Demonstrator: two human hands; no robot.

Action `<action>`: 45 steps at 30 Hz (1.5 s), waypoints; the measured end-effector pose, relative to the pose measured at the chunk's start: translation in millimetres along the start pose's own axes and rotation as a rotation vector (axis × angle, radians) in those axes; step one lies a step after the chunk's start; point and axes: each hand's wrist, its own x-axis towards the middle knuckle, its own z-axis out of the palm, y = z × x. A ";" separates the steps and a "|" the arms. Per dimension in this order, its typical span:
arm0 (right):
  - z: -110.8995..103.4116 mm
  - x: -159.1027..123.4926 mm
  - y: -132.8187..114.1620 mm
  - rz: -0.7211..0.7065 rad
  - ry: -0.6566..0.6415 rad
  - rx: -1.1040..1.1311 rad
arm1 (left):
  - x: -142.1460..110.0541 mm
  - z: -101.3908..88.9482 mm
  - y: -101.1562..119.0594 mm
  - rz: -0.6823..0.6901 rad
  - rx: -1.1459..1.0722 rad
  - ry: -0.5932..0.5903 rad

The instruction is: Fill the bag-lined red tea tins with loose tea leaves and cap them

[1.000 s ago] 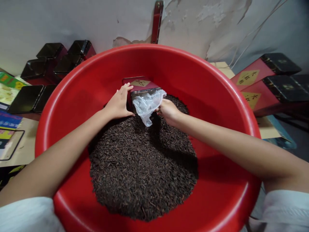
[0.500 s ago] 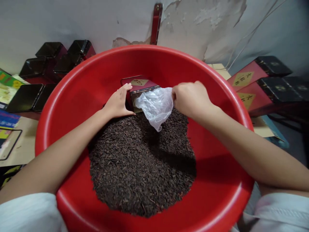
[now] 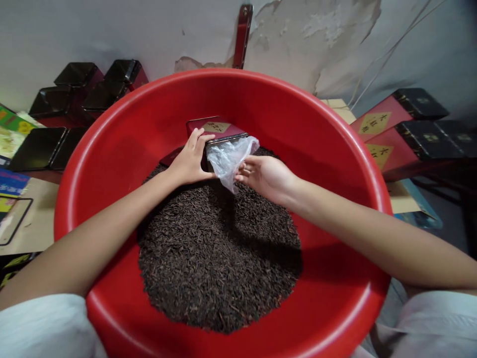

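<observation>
A red tin with a gold diamond label (image 3: 219,127) lies on its side at the far edge of a heap of dark, loose tea leaves (image 3: 212,248). Its mouth faces right, and a clear plastic bag (image 3: 234,158) bulges out of it. My left hand (image 3: 189,161) grips the tin at its mouth, fingers on top and thumb low by the opening. My right hand (image 3: 266,176) is palm up, its fingers stretched out against the bag's loose edge. Leaves and tin are inside a big red basin (image 3: 357,169). The bag's inner part is hidden in the tin.
Several open tins (image 3: 40,149) stand left of the basin, near colourful printed packaging (image 3: 13,181). On the right are several red tins with black lids (image 3: 391,117). Behind the basin, a dark red strap-like piece (image 3: 243,37) is against the peeling wall (image 3: 320,35).
My right hand has let go of its fist grip on the bag, turned palm up and moved left and down. The bag has sunk back towards the tin's mouth. My left hand shifted slightly right.
</observation>
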 end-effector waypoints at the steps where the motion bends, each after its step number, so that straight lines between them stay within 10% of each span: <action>1: -0.2 1.3 1.5 -0.017 -0.001 0.048 | -0.2 0.7 -0.4 0.007 0.003 -0.005; 5: -7.2 6.2 2.9 -0.124 -0.216 -0.191 | -1.7 3.7 -1.7 0.030 0.014 -0.009; 11: -29.2 19.9 7.6 -0.910 -0.343 -1.426 | -1.8 6.4 -3.8 0.022 -0.005 0.039; 18: -36.3 44.9 24.9 -0.868 -0.286 -1.968 | -0.4 4.0 -8.4 0.022 0.014 0.020; 26: -43.4 39.4 -9.1 -0.763 -0.150 -1.738 | -0.4 0.1 -9.2 -0.003 0.003 0.002; 34: -47.3 0.4 -47.5 -0.655 0.304 -1.658 | 0.3 1.1 -7.1 -0.035 -0.038 0.009; 40: -24.0 -7.1 -35.3 -0.067 -0.189 -1.120 | 0.8 0.8 -7.7 -0.045 -0.041 -0.002; 45: -17.1 3.4 -20.6 -0.007 -0.066 -0.502 | 2.0 0.2 -2.4 -0.074 -0.074 0.024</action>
